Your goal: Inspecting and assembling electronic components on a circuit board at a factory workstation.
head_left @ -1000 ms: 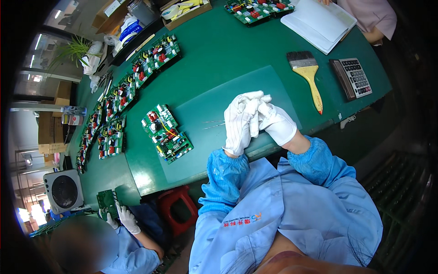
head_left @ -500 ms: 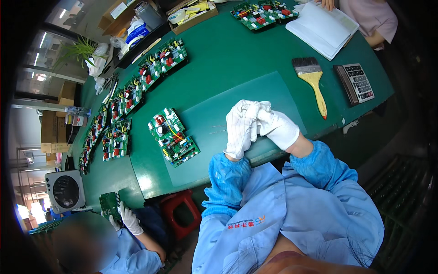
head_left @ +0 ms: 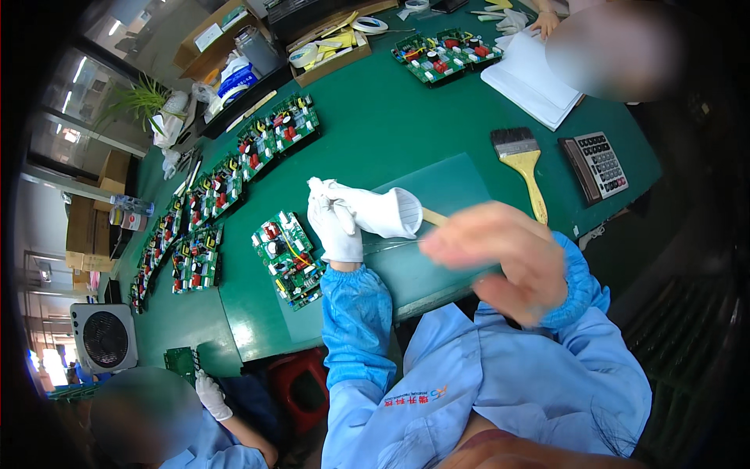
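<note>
While my gloved left hand (head_left: 334,228) pinches the removed white glove (head_left: 375,209) above the green surface (head_left: 391,133), my bare right hand (head_left: 500,258) hangs half-open and empty, so I risk touching the near circuit board (head_left: 287,258) unprotected.

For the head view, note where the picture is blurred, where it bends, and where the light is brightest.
Head view: the bare right hand is smeared by motion blur, while the gloved left hand and the pulled-off white glove it holds stay fairly sharp; the green table edge curves with fisheye distortion and the corners go black; brightest glare sits at the windows upper left.
</note>
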The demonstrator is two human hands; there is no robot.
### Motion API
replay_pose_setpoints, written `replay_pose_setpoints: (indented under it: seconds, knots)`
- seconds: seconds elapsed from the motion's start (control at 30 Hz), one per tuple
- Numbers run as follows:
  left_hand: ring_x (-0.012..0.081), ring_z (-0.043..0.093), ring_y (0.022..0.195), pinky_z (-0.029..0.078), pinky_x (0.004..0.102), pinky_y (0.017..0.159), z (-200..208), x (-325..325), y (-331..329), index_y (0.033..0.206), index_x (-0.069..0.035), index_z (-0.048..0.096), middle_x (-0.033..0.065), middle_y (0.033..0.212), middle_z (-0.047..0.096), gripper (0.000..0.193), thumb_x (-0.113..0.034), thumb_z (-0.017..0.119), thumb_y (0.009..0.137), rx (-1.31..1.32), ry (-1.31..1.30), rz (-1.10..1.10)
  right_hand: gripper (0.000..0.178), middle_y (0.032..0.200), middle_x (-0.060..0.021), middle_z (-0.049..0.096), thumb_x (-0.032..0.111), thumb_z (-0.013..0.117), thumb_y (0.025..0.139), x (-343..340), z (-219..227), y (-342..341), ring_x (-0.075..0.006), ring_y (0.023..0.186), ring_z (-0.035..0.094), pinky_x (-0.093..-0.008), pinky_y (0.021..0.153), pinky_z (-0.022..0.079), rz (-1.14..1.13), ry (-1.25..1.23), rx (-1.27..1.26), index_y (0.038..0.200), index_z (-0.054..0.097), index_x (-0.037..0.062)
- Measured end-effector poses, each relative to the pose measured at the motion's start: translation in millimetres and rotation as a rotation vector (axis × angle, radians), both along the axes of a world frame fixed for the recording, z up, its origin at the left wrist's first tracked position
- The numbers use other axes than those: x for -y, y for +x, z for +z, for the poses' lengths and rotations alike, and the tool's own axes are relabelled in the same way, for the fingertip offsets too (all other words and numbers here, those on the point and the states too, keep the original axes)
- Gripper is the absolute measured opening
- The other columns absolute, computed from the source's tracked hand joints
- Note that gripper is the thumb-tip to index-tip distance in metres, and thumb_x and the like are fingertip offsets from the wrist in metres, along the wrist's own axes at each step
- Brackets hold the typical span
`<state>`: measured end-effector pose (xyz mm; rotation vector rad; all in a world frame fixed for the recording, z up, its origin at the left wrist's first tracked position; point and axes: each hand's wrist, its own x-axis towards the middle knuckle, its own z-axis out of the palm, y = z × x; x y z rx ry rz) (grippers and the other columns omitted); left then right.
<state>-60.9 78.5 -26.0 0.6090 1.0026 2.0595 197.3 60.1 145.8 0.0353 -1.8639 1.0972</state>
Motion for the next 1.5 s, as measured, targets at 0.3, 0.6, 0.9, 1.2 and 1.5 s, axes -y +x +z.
replay_pose_setpoints:
  seconds: [0.3, 0.6, 0.9, 1.2, 1.5]
  knots:
    - [0.0081, 0.053, 0.059, 0.040, 0.0215, 0.051, -3, -1, 18, 0.094, -0.002, 0.058, 0.0059, 0.083, 0.062, 0.035, -0.035, 0.047, 0.098, -0.209, -0.185, 0.144, 0.014, 0.076, -0.0086, 0.061, -0.002, 0.062, 0.078, 58, 65, -29, -0.0188, 0.064, 0.062, -0.0316, 0.052, 0.055, 0.118, -0.364, -0.672, 0.067, 0.053, 0.0004]
    - [0.0067, 0.047, 0.046, 0.033, 0.0203, 0.040, 12, 9, 17, 0.093, -0.001, 0.058, 0.0058, 0.078, 0.061, 0.034, -0.031, 0.044, 0.100, -0.119, -0.262, 0.126, 0.015, 0.076, -0.0060, 0.062, -0.005, 0.065, 0.076, 35, 45, -55, -0.0164, 0.068, 0.062, -0.0262, 0.057, 0.054, 0.167, -0.403, -0.727, 0.066, 0.056, 0.0023]
    - [0.0091, 0.056, 0.068, 0.043, 0.0211, 0.060, 8, 6, 24, 0.098, -0.001, 0.059, 0.0055, 0.084, 0.062, 0.031, -0.028, 0.044, 0.100, -0.079, -0.225, 0.211, 0.018, 0.076, -0.0033, 0.063, -0.008, 0.068, 0.074, 13, 44, -61, -0.0140, 0.072, 0.061, -0.0209, 0.063, 0.054, 0.169, -0.337, -0.759, 0.065, 0.059, 0.0041]
    - [0.0117, 0.058, 0.076, 0.046, 0.0234, 0.069, 8, 3, 25, 0.102, 0.000, 0.058, 0.0066, 0.089, 0.062, 0.030, -0.026, 0.042, 0.100, -0.008, -0.185, 0.105, 0.024, 0.076, 0.0007, 0.063, -0.010, 0.067, 0.074, 36, 57, -72, -0.0113, 0.071, 0.059, -0.0199, 0.062, 0.050, -0.324, -0.675, -0.992, 0.060, 0.058, 0.0069]
    - [0.0123, 0.060, 0.081, 0.047, 0.0225, 0.070, 3, 12, 14, 0.109, 0.001, 0.057, 0.0086, 0.093, 0.063, 0.031, -0.025, 0.045, 0.100, 0.024, -0.177, -0.032, 0.022, 0.076, 0.0015, 0.063, -0.007, 0.069, 0.073, 15, 51, -62, -0.0119, 0.069, 0.057, -0.0216, 0.061, 0.050, 0.100, -0.488, -0.696, 0.061, 0.056, 0.0051]
